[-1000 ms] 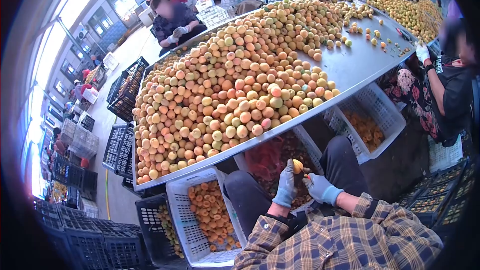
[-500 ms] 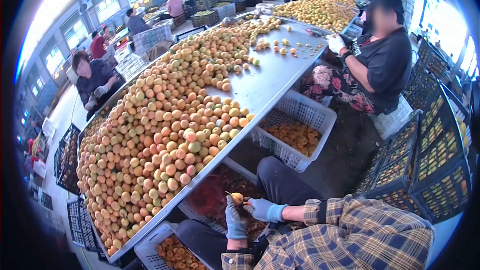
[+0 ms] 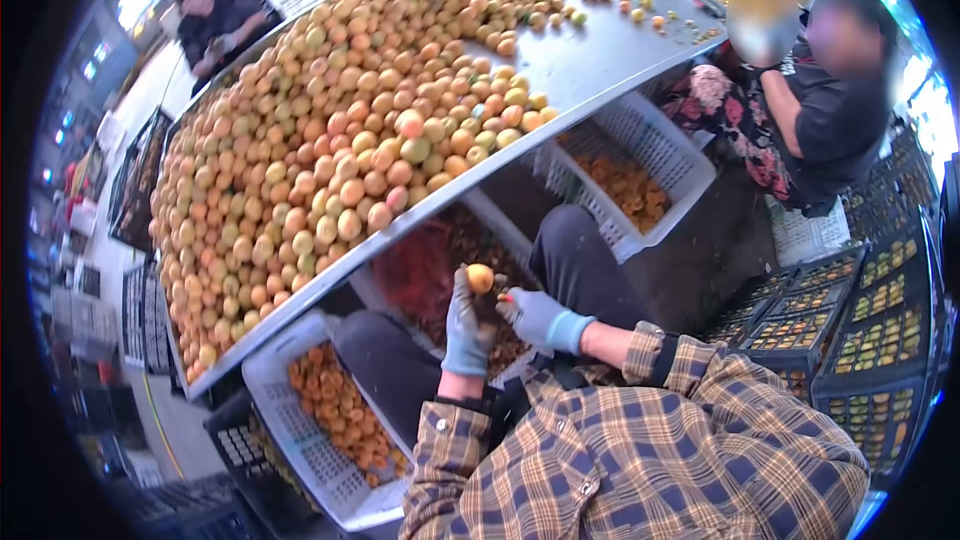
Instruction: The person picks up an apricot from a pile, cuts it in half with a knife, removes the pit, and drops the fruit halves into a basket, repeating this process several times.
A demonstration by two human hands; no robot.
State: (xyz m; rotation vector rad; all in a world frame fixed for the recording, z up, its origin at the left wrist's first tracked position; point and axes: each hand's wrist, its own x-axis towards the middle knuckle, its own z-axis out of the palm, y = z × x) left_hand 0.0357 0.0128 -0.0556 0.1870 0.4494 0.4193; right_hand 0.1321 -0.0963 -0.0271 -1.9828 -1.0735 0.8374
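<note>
My left hand (image 3: 465,335), in a grey-blue glove, holds up an apricot (image 3: 480,278) between thumb and fingers. Close on its right is my right hand (image 3: 540,320), gloved alike, with its fingers curled around a small tool whose red bit (image 3: 507,297) alone shows; its kind is hidden. Both hands are above my lap, over a bin with dark pits or scraps (image 3: 475,245) and red netting (image 3: 415,270). Beyond them, a big heap of whole apricots (image 3: 330,160) covers much of a metal table (image 3: 590,55).
A white crate (image 3: 262,372) of orange apricot halves (image 3: 340,410) stands by my left leg. Another white crate (image 3: 690,190) with halves sits beyond my right knee. Black crates (image 3: 870,340) of fruit are stacked at right. A co-worker (image 3: 840,90) sits at right, another person (image 3: 215,25) at far left.
My view has tilted down and shifted, so the lower-left crate shows more fully. The apricot stays in my left hand; my right hand is slightly apart from it.
</note>
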